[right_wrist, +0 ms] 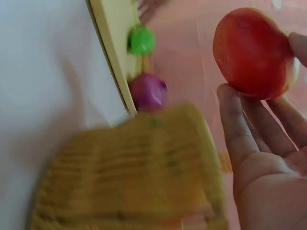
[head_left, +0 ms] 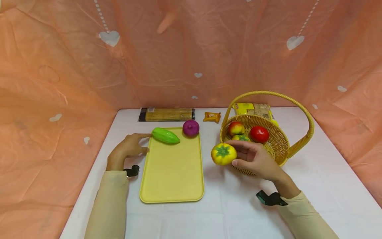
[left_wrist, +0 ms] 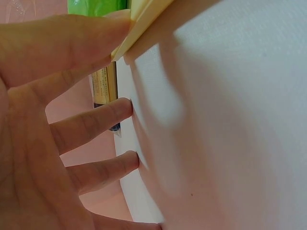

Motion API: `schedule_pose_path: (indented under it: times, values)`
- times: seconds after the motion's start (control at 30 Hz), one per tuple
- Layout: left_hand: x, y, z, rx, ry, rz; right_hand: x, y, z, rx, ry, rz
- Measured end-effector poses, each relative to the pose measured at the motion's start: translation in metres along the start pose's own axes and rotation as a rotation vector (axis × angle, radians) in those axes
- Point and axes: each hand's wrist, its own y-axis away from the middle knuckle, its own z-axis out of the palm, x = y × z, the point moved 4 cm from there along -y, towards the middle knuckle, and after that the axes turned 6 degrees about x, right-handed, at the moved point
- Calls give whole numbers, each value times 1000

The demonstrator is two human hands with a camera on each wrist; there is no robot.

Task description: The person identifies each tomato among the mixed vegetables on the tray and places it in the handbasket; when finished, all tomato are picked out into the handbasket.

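Observation:
My right hand (head_left: pixel 258 159) holds a yellow toy persimmon (head_left: pixel 223 154) with a green star-shaped calyx, beside the left rim of the wicker basket (head_left: pixel 280 139). The persimmon's underside (right_wrist: pixel 254 52) looks red in the right wrist view, pinched between thumb and fingers. Inside the basket lie a red tomato (head_left: pixel 259 134), a red-yellow fruit (head_left: pixel 236 128) and a partly hidden yellow one (head_left: pixel 241 137). My left hand (head_left: pixel 126 149) touches the left edge of the yellow tray (head_left: pixel 173 172), fingers extended. On the tray lie a green ridged vegetable (head_left: pixel 165 135) and a purple onion (head_left: pixel 191 128).
A pack of noodles (head_left: pixel 170 115), a small orange snack packet (head_left: pixel 212 117) and a yellow bag (head_left: pixel 253 109) lie along the back of the white table (head_left: pixel 185 220). The basket's tall handle (head_left: pixel 268 93) arches over it. An orange curtain (head_left: pixel 191 59) hangs behind.

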Motion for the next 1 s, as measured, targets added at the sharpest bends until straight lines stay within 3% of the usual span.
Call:
schedule_pose_path:
  times: [0.2, 0.43, 0.67, 1.0]
  values:
    - [-1, 1, 0, 1, -1, -5, -1, 2, -28, 106, 90, 40]
    - [0, 0, 0, 6, 8, 2, 8, -4, -38, 200, 226, 135]
    - [-1, 0, -1, 9, -1, 10, 9, -15, -37, 201, 390, 186]
    - [-2, 0, 0, 4, 12, 11, 7, -19, -37, 199, 745, 180]
